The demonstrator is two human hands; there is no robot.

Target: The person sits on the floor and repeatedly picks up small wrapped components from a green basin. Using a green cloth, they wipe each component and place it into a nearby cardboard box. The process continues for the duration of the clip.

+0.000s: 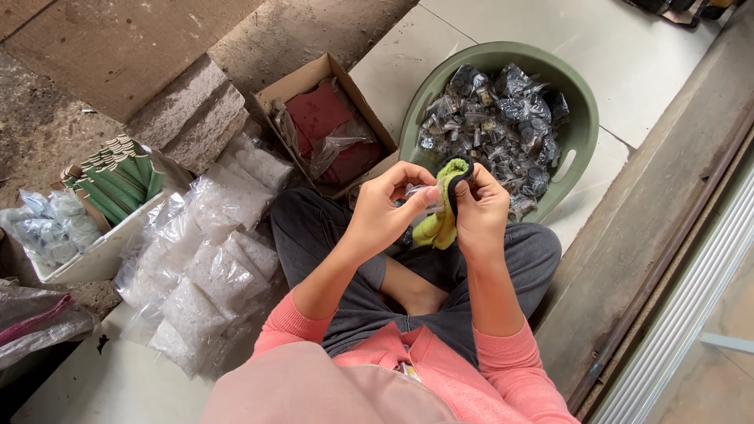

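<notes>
The person sits cross-legged on the floor, both hands raised together just in front of the green basin (580,133). The left hand (385,208) pinches a small clear plastic packet (419,194) between thumb and fingertips. The right hand (481,210) is closed around a yellow-green cloth (441,224) with a dark round part (462,166) at its top, touching the packet. The basin holds a heap of packets with dark parts (495,118). Left of the basin stands an open cardboard box (322,126) with red sheets; further left lie clear bags of white pieces (208,275).
</notes>
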